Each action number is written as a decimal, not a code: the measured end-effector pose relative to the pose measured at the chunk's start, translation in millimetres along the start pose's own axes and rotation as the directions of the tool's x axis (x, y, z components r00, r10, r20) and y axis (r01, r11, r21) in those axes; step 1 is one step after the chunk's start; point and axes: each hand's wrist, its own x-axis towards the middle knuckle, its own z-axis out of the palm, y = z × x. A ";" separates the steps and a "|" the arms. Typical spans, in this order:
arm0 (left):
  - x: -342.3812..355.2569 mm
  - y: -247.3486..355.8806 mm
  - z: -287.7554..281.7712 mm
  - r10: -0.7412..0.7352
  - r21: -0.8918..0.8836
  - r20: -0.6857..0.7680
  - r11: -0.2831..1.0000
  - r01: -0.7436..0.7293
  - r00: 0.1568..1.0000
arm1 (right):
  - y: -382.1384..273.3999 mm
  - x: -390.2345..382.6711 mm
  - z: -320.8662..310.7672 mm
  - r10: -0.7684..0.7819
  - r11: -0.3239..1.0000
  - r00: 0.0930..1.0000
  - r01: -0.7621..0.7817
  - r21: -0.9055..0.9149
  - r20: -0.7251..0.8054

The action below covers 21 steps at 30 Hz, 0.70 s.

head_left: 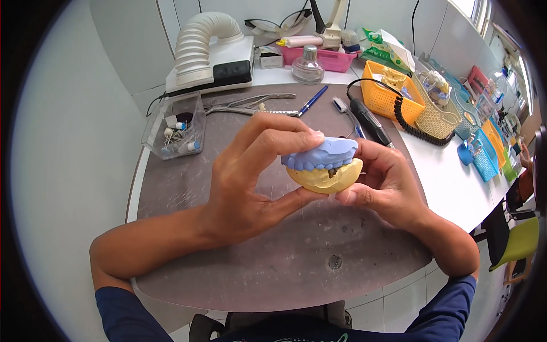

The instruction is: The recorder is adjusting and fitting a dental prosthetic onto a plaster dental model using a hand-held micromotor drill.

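1. ok so the left hand (242, 178) is pinching a stacked pair of dental casts top to bottom: a fingertip presses on the blue cast (323, 153) and the thumb sits under the yellow cast (310, 181).
2. the right hand (394, 183) holds the other end, thumb low on the yellow edge. its fingers are mostly tucked behind, so i can't tell exactly where they land.
3. both casts are up off the grey-brown work mat (182, 182), between the hands, blue on top, tooth rows meeting.
4. main worry imo: the two halves sliding on each other. if that top fingertip pushes sideways instead of straight down, the bite probably shifts.
5. squeezing too hard could chip the little teeth where they touch, assuming this stuff is as brittle as plaster usually is.
6. there's a dark spot (333, 172) on the yellow one near the tooth line. can't tell if it's a hole or something set in there, but i'd guess it's a weak point if pressed.
7. if one hand lets go early, the lower half could drop. the mat looks hard to me, and the pliers (233, 107) and black handpiece (369, 121) lie just beyond, so a bounce could ding an edge.
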 end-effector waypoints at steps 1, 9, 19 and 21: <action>0.1 0.3 0.5 0.009 0.005 -0.001 1.000 -0.009 1.000 | -0.8 -0.5 -1.0 0.042 0.999 0.999 -0.042 0.015 0.028; 0.0 4.0 3.0 -0.136 -0.081 -0.013 0.988 0.134 0.991 | -8.1 -3.1 1.6 0.109 0.994 0.993 -0.109 -0.004 -0.043; -4.6 3.3 7.0 -0.274 -0.250 -0.007 0.932 0.263 0.962 | -3.6 -2.4 1.3 0.078 0.996 0.995 -0.080 -0.027 -0.064; -4.3 6.1 7.7 -0.376 -0.321 0.018 0.875 0.362 0.926 | -2.5 -2.0 0.0 0.079 0.996 0.995 -0.081 -0.025 -0.068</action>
